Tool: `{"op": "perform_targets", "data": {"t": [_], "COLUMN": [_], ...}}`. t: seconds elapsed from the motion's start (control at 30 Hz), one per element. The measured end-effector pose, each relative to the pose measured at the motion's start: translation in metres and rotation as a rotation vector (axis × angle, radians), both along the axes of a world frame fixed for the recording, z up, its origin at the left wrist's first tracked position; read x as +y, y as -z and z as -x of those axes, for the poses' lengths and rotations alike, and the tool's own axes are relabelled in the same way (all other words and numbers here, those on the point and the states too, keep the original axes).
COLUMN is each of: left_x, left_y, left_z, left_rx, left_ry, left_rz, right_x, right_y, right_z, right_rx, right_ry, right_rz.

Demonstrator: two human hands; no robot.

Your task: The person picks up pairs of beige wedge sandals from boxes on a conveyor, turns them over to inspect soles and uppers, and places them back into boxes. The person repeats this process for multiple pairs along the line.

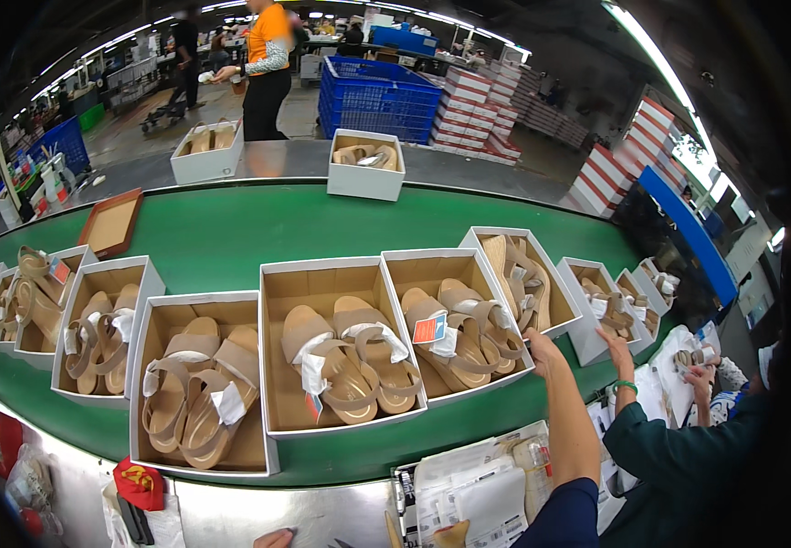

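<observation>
My right hand reaches out to the right; its fingers close on the edge of a white shoe box where that box meets its neighbour. Inside lie tan strappy sandals with white paper wrapped on their straps and an orange and blue tag. Only a bit of my left hand shows at the bottom edge, its fingers mostly cut off. Between the hands and further left stand more open boxes, among them a middle box and a left box, each holding a similar pair.
The boxes sit on a green conveyor belt. Beyond it, two boxed pairs rest on a grey ledge, and a brown lid lies at left. Co-workers' hands work at right. Papers and a red cloth item lie nearby.
</observation>
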State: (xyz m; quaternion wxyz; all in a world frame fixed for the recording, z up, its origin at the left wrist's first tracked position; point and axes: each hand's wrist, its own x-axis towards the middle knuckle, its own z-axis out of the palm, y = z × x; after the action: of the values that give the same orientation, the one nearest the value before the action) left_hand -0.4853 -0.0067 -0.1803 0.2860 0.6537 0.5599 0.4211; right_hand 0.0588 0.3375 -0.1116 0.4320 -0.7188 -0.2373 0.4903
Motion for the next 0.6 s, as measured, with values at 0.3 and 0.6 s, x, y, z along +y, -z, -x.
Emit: {"op": "perform_targets", "data": {"t": [0.3, 0.6], "left_x": [0.009, 0.007], "left_y": [0.0, 0.01], "left_z": [-0.016, -0.02], "left_rx": [-0.026, -0.009], "left_ry": [0.023, 0.007], "left_rz": [0.0, 0.035], "right_x": [-0.04, -0.007], "right_y": [-0.005, -0.025], "right_z": [0.049, 0.004], "right_rx": [0.067, 0.158], "right_ry": [0.028, 0.078], "right_rz": [-0.02, -0.14]}}
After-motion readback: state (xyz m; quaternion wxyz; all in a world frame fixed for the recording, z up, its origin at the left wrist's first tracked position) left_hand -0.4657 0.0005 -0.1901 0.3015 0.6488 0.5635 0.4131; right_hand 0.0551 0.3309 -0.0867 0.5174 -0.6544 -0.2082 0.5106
